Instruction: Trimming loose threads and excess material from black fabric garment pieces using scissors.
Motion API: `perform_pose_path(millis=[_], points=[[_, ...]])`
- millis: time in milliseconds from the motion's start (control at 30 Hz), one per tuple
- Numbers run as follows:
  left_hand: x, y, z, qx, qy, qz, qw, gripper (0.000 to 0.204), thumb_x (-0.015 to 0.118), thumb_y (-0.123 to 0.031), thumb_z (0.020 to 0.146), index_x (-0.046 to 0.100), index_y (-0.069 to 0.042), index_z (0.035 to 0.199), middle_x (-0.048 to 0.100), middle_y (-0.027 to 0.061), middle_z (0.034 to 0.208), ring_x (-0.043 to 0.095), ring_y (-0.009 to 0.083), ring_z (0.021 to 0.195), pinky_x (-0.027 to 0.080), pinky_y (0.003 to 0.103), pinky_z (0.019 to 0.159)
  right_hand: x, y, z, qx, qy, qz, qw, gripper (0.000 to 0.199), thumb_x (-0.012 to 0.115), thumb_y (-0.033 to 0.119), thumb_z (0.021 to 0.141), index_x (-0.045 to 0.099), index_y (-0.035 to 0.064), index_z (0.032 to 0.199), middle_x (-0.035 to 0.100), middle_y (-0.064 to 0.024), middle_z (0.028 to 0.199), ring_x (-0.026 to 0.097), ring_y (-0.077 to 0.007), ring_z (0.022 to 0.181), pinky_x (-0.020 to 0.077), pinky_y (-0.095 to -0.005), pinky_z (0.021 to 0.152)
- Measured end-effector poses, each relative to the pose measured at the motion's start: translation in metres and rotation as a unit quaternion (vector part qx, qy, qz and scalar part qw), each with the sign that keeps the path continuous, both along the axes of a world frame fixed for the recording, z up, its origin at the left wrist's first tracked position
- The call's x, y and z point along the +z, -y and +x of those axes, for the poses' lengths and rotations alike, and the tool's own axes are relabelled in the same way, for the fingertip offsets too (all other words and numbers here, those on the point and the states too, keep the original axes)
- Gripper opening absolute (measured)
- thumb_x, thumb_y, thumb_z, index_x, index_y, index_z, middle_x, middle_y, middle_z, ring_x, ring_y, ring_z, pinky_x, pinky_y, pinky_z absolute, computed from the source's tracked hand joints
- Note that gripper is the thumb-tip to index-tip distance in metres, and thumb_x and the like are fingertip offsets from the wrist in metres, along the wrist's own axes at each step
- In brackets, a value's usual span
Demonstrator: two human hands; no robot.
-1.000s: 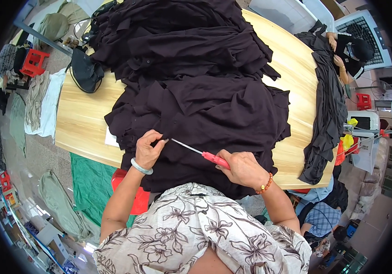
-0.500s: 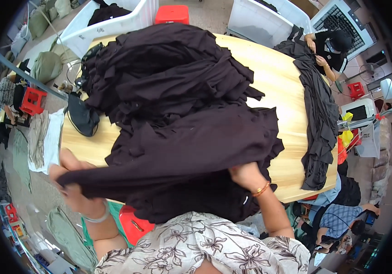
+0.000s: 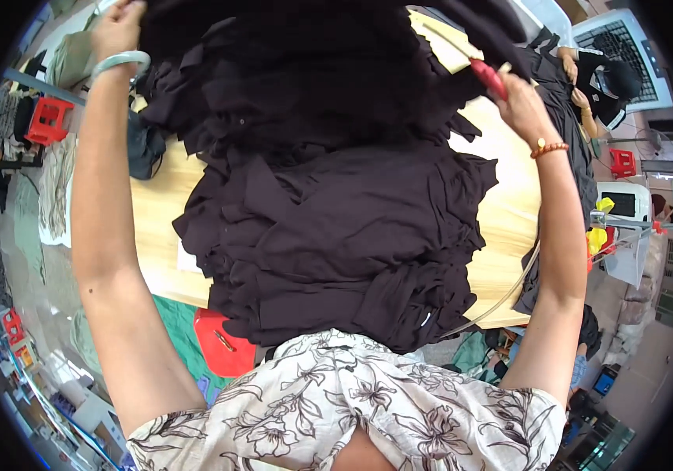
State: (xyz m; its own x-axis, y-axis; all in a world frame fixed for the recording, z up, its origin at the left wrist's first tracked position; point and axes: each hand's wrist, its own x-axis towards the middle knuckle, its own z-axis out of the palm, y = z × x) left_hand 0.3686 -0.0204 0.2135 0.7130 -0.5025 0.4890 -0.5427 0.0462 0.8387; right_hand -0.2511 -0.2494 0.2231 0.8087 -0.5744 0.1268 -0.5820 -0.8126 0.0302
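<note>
Dark cloth (image 3: 297,47): probably soft, light, limp; best held by edges
Left hand (image 3: 119,33): pinching its edge
Right hand (image 3: 523,108): wrapped round red-handled tool (image 3: 488,78)

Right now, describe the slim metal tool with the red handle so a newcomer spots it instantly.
Start at the pale wood-grain table piled with dark cloth garments. Toward its far right, find the person's right hand, an orange beaded bracelet at its wrist. It grips the slim metal tool, whose red handle stands out brightly from the dark cloth nearby.
</note>
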Motion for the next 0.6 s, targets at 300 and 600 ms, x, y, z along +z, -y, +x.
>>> perform_pose_path(millis=[300, 600], points=[[-0.106, -0.221, -0.297, -0.304, -0.198, 0.309, 0.879, 0.01, 0.069, -0.006, 0.084, 0.067, 0.001, 0.091, 0.066, 0.0004, 0.085, 0.059, 0.0065, 0.077, 0.049, 0.023, 0.069, -0.073, -0.169, -0.073, -0.319, 0.071, 0.402, 0.855, 0.031, 0.065, 0.031, 0.092, 0.064, -0.0001, 0.085, 0.06, -0.0074, 0.058, 0.059, -0.0135, 0.054, 0.0458, -0.0297, 0.052], [-0.14, -0.331, -0.403, -0.31, 0.051, 0.421, 0.851, 0.021, 0.071, -0.002, 0.07, 0.062, -0.005, 0.089, 0.057, 0.0111, 0.085, 0.058, 0.0331, 0.084, 0.046, 0.042, 0.074, -0.077, -0.39, -0.093, -0.155, -0.061, 0.413, 0.895, 0.053, 0.081, 0.034, 0.074, 0.059, -0.0001, 0.107, 0.064, -0.0193, 0.106, 0.065, -0.0398, 0.086, 0.0535, -0.0438, 0.074]])
